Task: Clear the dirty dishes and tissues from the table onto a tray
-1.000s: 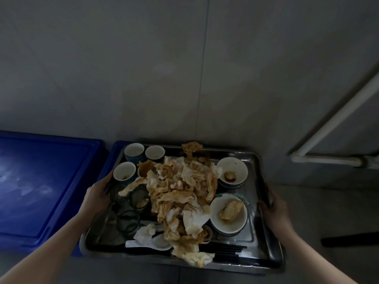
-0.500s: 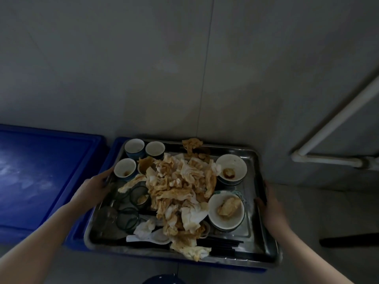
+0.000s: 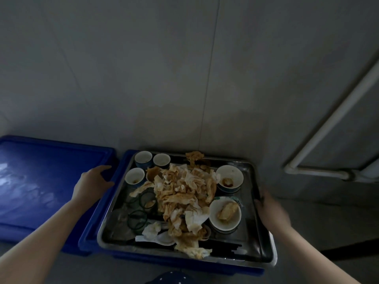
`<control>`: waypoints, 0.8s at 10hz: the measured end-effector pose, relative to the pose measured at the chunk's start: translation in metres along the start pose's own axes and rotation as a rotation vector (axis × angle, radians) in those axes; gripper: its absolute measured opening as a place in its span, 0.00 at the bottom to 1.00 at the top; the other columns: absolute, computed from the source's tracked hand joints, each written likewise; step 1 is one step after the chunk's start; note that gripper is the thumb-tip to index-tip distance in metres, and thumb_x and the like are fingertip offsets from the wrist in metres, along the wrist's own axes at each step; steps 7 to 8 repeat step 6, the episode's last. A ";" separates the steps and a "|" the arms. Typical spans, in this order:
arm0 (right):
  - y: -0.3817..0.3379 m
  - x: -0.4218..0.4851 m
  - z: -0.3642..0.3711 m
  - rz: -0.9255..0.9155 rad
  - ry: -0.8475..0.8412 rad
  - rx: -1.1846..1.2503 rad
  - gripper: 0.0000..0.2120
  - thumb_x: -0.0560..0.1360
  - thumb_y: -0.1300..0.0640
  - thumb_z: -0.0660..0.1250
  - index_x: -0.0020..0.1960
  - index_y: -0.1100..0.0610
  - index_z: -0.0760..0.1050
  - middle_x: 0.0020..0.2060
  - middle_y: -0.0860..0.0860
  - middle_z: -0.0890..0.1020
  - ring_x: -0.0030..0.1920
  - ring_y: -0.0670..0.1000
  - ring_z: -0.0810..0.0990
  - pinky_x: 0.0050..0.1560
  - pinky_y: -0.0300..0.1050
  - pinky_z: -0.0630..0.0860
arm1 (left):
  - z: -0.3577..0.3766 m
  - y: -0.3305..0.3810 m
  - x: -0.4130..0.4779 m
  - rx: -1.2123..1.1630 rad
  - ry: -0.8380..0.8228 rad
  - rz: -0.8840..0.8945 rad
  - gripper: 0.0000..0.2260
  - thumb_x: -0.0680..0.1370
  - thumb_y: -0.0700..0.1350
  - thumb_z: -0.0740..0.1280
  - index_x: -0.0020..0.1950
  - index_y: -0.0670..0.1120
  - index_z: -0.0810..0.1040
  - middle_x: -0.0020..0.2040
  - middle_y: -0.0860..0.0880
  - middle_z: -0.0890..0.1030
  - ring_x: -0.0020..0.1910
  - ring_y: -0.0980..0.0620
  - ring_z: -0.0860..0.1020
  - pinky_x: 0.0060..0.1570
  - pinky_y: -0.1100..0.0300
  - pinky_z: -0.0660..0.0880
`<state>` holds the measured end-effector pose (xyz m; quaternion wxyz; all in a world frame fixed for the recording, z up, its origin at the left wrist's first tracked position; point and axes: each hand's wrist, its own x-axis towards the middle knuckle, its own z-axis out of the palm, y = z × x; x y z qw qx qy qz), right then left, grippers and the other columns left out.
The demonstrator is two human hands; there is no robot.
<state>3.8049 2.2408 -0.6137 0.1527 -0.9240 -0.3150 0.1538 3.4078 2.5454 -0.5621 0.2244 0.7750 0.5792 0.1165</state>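
1. Tray [image 3: 233,161]: metal, sits on top of a blue bin [image 3: 98,222], close to the wall.
2. Tissues [image 3: 184,193]: orange-stained heap in the middle of the tray. A few bits reach the front rim.
3. Bowls [image 3: 229,177]: 2 on the tray's R side. Far one has dark sauce in it, near one has a food scrap.
4. Cups [image 3: 134,176]: 3 small ones, upright, in the tray's far-L corner.
5. Glasses [image 3: 137,219]: clear w/ dark rims, on the near-L part of the tray, right beside the tissues.
6. Spoon [image 3: 164,239]: white, lies near the front and touches the tissue heap. Black chopsticks [image 3: 221,248] lie along the front rim.
7. L hand [image 3: 92,184]: off the tray, fingers straight and spread, released, holds nothing. It's at the bin's L edge, near the cups' corner. Can't tell if it touches the bin.
8. R hand [image 3: 270,210]: fingers curled over the tray's R rim, grasping it beside the near bowl. Pic is blurry here.
9. Lidded bin [image 3: 41,181]: also blue, just L of the 1st bin.
10. Pipe [image 3: 328,128]: white, runs along the wall at R.
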 end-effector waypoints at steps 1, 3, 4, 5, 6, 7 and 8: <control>-0.015 -0.003 -0.013 -0.088 0.078 0.036 0.23 0.77 0.52 0.61 0.70 0.46 0.61 0.59 0.53 0.79 0.56 0.59 0.78 0.46 0.48 0.74 | -0.008 0.010 -0.008 -0.035 0.018 0.012 0.26 0.72 0.40 0.74 0.69 0.47 0.72 0.31 0.49 0.79 0.35 0.51 0.77 0.38 0.53 0.74; -0.036 -0.011 -0.036 -0.173 0.137 0.086 0.22 0.76 0.54 0.64 0.70 0.48 0.67 0.58 0.50 0.80 0.57 0.54 0.79 0.49 0.47 0.76 | -0.020 0.028 -0.030 -0.054 0.043 0.057 0.21 0.73 0.41 0.73 0.66 0.47 0.76 0.38 0.50 0.78 0.41 0.50 0.77 0.42 0.53 0.77; -0.048 -0.012 -0.049 -0.197 0.146 0.112 0.21 0.76 0.56 0.64 0.68 0.48 0.69 0.56 0.50 0.81 0.56 0.54 0.79 0.49 0.47 0.76 | -0.026 0.038 -0.034 -0.083 0.036 0.060 0.19 0.74 0.41 0.72 0.65 0.46 0.77 0.40 0.49 0.80 0.40 0.50 0.79 0.44 0.50 0.79; -0.058 -0.012 -0.060 -0.230 0.175 0.144 0.19 0.76 0.57 0.63 0.67 0.50 0.70 0.55 0.50 0.82 0.55 0.54 0.80 0.50 0.49 0.77 | -0.028 0.045 -0.036 -0.164 -0.009 0.075 0.16 0.78 0.38 0.66 0.66 0.46 0.76 0.44 0.44 0.82 0.41 0.47 0.80 0.45 0.45 0.79; -0.067 -0.007 -0.070 -0.270 0.201 0.163 0.19 0.76 0.57 0.63 0.67 0.50 0.70 0.55 0.50 0.82 0.55 0.53 0.80 0.50 0.48 0.78 | -0.033 0.053 -0.035 -0.108 0.042 0.112 0.18 0.79 0.38 0.63 0.68 0.51 0.73 0.49 0.45 0.82 0.43 0.48 0.80 0.42 0.48 0.78; -0.067 -0.007 -0.070 -0.270 0.201 0.163 0.19 0.76 0.57 0.63 0.67 0.50 0.70 0.55 0.50 0.82 0.55 0.53 0.80 0.50 0.48 0.78 | -0.033 0.053 -0.035 -0.108 0.042 0.112 0.18 0.79 0.38 0.63 0.68 0.51 0.73 0.49 0.45 0.82 0.43 0.48 0.80 0.42 0.48 0.78; -0.067 -0.007 -0.070 -0.270 0.201 0.163 0.19 0.76 0.57 0.63 0.67 0.50 0.70 0.55 0.50 0.82 0.55 0.53 0.80 0.50 0.48 0.78 | -0.033 0.053 -0.035 -0.108 0.042 0.112 0.18 0.79 0.38 0.63 0.68 0.51 0.73 0.49 0.45 0.82 0.43 0.48 0.80 0.42 0.48 0.78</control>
